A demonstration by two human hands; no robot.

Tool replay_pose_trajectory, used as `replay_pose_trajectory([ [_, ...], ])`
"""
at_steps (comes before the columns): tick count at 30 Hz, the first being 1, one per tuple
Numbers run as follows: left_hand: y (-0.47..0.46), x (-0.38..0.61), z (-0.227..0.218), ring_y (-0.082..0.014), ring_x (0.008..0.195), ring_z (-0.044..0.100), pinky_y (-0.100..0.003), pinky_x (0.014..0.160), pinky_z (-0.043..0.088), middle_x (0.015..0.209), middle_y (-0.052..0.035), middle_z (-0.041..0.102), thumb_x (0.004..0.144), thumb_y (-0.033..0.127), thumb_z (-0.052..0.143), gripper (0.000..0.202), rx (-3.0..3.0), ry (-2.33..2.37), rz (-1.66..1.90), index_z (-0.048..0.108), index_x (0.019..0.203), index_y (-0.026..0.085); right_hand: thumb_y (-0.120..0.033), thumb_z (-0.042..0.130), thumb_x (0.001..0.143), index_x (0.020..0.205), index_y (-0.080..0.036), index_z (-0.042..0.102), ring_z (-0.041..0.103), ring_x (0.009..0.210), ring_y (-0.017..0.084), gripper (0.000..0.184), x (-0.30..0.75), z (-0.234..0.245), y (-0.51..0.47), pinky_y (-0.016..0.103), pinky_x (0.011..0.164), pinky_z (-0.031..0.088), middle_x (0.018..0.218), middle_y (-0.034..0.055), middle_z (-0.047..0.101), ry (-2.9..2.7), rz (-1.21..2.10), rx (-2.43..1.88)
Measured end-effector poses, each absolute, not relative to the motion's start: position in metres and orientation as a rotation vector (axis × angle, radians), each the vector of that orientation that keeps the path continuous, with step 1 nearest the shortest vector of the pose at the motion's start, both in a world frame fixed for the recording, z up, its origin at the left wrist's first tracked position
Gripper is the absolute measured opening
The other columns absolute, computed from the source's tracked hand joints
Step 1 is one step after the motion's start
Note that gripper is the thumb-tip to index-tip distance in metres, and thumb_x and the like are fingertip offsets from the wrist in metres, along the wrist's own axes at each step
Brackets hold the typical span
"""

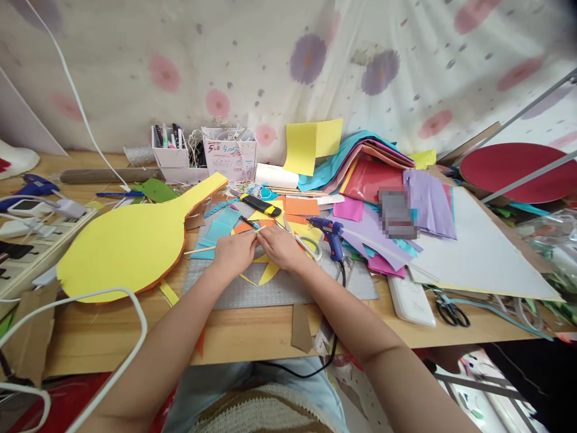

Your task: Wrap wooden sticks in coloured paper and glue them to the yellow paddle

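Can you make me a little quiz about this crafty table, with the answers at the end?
1. What colour is the glue gun to the right of the right hand?
2. True or false: the big yellow shape lies left of the cutter.
3. Fill in: one end of the thin stick pokes out past the ____ hand.

Key:
1. Blue
2. True
3. Left

Landmark: one white box with handwriting [231, 161]. Relative to it, I log: one pen holder [170, 158], just left; one flowered curtain [270, 54], behind; one red disc [514, 165], far right; black-handled scissors [444, 302], right and nearer my camera.
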State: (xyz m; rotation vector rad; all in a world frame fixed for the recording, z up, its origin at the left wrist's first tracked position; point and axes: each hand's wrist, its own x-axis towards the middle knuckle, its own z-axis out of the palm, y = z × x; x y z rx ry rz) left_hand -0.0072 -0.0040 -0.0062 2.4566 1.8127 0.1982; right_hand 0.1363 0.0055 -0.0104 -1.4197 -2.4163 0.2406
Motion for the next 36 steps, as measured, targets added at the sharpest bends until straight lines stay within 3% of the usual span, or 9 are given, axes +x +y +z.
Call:
replay_pose_trajectory([
  [7, -0.008, 0.006, 0.001, -0.0246, 0.083, 0.063, -0.033, 0.067, 0.044, 0.089, -0.0118, 0.068, 0.084, 0.024, 0.027, 0.038, 2.356, 1.885, 0.076, 0.064, 0.088, 0.015, -0.030, 0.019, 0.094, 0.072, -0.017, 0.056, 0.049, 0.069, 0.014, 0.045, 0.130, -0.020, 0.007, 0.027, 0.069, 0.029, 0.074, 0.0043, 0.062, -2.459, 0.093, -1.327],
  [14, -0.010, 0.011, 0.005, -0.0216, 0.087, 0.063, -0.031, 0.073, 0.044, 0.091, -0.0094, 0.068, 0.086, 0.033, 0.027, 0.041, 2.269, 1.876, 0.152, 0.065, 0.091, 0.019, -0.033, 0.020, 0.094, 0.060, -0.018, 0.058, 0.043, 0.061, 0.013, 0.053, 0.131, -0.027, 0.007, 0.029, 0.069, 0.027, 0.065, 0.0027, 0.062, -2.254, 0.090, -1.346],
  [29, -0.013, 0.010, 0.011, -0.0202, 0.074, 0.063, -0.029, 0.063, 0.041, 0.080, -0.0062, 0.068, 0.087, 0.036, 0.025, 0.042, 2.413, 1.765, 0.283, 0.064, 0.083, 0.022, -0.032, 0.021, 0.090, 0.045, -0.020, 0.037, 0.040, 0.058, 0.014, 0.049, 0.129, -0.028, 0.011, 0.030, 0.067, 0.030, 0.054, 0.0023, 0.054, -2.018, 0.308, -1.357],
  [36, -0.009, 0.010, 0.005, -0.0196, 0.074, 0.062, -0.029, 0.065, 0.041, 0.080, -0.0062, 0.068, 0.087, 0.038, 0.026, 0.041, 2.413, 1.747, 0.247, 0.064, 0.084, 0.022, -0.026, 0.025, 0.089, 0.046, -0.020, 0.037, 0.041, 0.060, 0.014, 0.044, 0.131, -0.034, 0.012, 0.029, 0.068, 0.031, 0.056, 0.0022, 0.055, -1.997, 0.363, -1.376],
])
